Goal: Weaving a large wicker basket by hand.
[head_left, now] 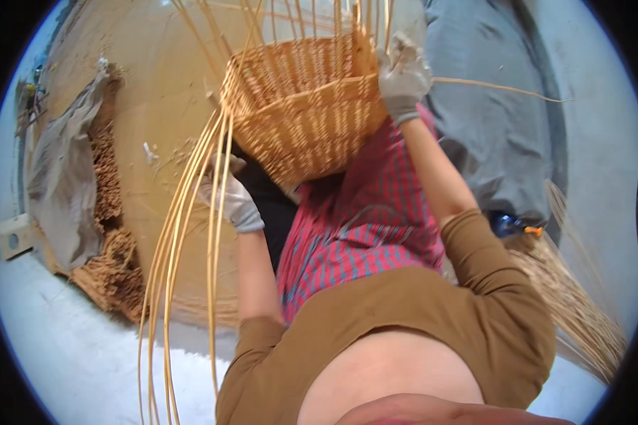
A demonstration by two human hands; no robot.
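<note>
A woven wicker basket, open at the top, rests tilted against my lap. Upright cane stakes rise from its far sides. My right hand, in a whitish glove, is closed at the basket's right corner, on a thin cane that sticks out to the right. Part of its grip is hidden. At the basket's left, several long loose canes hang from the corner past my left hand. That hand is gloved too, its fingers curled around some of these canes below the corner.
A red checked cloth covers my lap. To the left, a grey cloth lies over bundled brown cane. Dark grey sheeting stretches along the right. Below it lies a bundle of thin canes. Scraps litter the tan floor sheet.
</note>
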